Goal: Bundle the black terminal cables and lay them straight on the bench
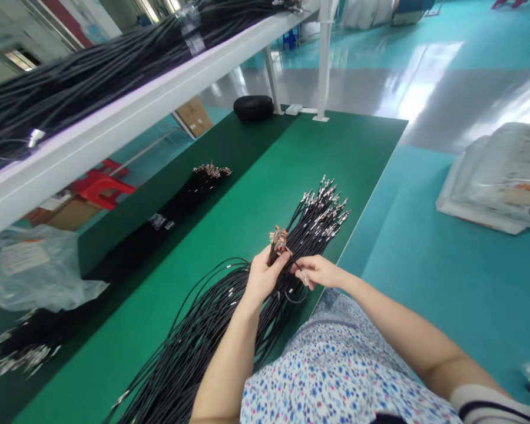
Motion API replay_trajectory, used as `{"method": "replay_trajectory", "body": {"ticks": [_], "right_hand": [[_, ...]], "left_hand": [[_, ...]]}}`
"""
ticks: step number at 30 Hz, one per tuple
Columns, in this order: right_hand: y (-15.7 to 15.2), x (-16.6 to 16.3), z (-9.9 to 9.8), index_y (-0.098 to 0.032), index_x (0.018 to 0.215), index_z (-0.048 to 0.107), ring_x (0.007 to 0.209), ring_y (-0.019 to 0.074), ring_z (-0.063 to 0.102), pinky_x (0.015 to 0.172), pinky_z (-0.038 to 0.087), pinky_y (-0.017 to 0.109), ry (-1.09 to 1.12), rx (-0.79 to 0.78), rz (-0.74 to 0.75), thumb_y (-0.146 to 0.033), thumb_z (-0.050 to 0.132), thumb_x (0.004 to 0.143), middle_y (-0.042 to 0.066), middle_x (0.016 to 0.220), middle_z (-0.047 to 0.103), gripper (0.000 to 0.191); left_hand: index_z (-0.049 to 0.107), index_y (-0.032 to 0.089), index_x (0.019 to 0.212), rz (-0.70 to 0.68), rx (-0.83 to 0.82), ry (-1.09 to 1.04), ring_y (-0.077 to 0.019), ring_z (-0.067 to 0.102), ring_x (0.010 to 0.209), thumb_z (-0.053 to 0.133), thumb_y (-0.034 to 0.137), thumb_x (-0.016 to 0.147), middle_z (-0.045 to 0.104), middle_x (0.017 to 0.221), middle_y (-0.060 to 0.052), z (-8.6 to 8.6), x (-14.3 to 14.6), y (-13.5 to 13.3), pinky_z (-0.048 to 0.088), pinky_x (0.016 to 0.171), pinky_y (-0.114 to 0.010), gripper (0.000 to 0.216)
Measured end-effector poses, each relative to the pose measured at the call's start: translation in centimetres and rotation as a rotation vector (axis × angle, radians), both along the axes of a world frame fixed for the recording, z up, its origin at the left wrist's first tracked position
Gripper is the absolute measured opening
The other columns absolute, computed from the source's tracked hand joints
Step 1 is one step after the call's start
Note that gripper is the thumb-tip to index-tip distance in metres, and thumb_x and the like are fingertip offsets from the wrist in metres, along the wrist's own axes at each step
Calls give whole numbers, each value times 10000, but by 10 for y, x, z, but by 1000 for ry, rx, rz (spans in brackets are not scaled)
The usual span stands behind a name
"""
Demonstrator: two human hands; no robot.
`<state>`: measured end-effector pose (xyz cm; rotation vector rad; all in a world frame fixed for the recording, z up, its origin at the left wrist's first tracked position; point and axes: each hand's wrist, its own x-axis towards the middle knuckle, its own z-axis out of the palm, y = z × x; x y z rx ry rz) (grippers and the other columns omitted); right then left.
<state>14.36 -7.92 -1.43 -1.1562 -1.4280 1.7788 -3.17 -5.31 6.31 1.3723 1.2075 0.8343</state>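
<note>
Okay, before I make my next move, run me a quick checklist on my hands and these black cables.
1. Left hand closed around the cables with copper-coloured ends: ok.
2. Right hand at a single silver-tipped cable: ok.
3. Silver ends of the large bundle lined up evenly: not ok, they are staggered.
4. Black case clear of the bundle: ok, at the table's far end.
5. Number of cables in the left hand: cannot tell.

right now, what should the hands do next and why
Probably bring the silver-tipped cable in the right hand toward the left hand, since its tip sits apart from the copper-tipped bunch gripped there.
</note>
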Motion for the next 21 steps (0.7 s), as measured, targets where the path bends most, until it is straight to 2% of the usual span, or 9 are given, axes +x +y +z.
{"method": "replay_trajectory", "body": {"ticks": [3, 5, 6, 9, 11, 13, 17, 19, 21], "right_hand": [[25, 27, -25, -133, 779, 605, 393, 74, 516, 385, 406, 167, -251, -122, -342, -299, 528, 773, -24, 510, 563, 183], [49, 52, -42, -128, 683, 572, 380, 75, 509, 371, 391, 170, -452, -192, -571, -286, 499, 794, -2, 499, 567, 207], [61, 64, -49, -127, 650, 556, 372, 77, 503, 370, 389, 177, -520, -213, -636, -301, 485, 805, 9, 490, 566, 244], [93, 85, -62, -126, 560, 533, 336, 93, 479, 379, 386, 210, -633, -249, -656, -409, 515, 781, 32, 424, 536, 359], [106, 86, -65, -132, 511, 521, 323, 104, 469, 396, 387, 228, -706, -261, -634, -444, 583, 718, 31, 382, 512, 380], [111, 83, -65, -138, 493, 513, 327, 106, 470, 425, 394, 236, -764, -257, -612, -397, 617, 691, 24, 374, 508, 342], [101, 75, -57, -150, 542, 511, 375, 92, 493, 495, 397, 229, -834, -186, -616, -305, 568, 731, 7, 447, 550, 251], [91, 71, -44, -160, 576, 502, 417, 85, 509, 514, 392, 216, -833, -56, -665, -323, 541, 753, -6, 495, 568, 244], [79, 68, -25, -170, 577, 482, 435, 89, 514, 505, 387, 210, -723, 101, -701, -361, 520, 768, -16, 482, 555, 273]], "left_hand": [[647, 163, 790, 117, 191, 76, -146, 534, 781, 590, 293, 733, 595, 826, -46, 0, -4, 4, 404, 695, -214, 153], [640, 171, 853, 141, 231, 66, -150, 531, 873, 553, 279, 764, 594, 919, -50, -1, -7, 7, 391, 806, -233, 165], [633, 168, 871, 130, 207, 7, -157, 529, 904, 536, 281, 776, 593, 947, -58, -2, -8, 9, 385, 838, -249, 177], [575, 152, 831, 18, -10, -317, -184, 554, 873, 536, 303, 768, 608, 862, -74, -9, -7, 17, 412, 846, -334, 168], [506, 165, 791, -37, -172, -511, -168, 564, 737, 565, 296, 737, 572, 692, -26, -15, -6, 26, 439, 806, -381, 154], [458, 178, 778, -15, -275, -616, -123, 528, 617, 585, 249, 704, 488, 586, 35, -21, -8, 35, 454, 779, -390, 163], [473, 174, 815, 78, -376, -644, -54, 418, 481, 592, 206, 697, 381, 537, 78, -37, -13, 51, 472, 660, -308, 170], [499, 155, 828, 47, -414, -623, -35, 347, 424, 603, 255, 714, 338, 509, 86, -46, -9, 55, 435, 546, -243, 184], [514, 135, 797, 36, -402, -601, -23, 303, 395, 632, 285, 700, 319, 483, 91, -52, 1, 56, 389, 484, -212, 214]]}}
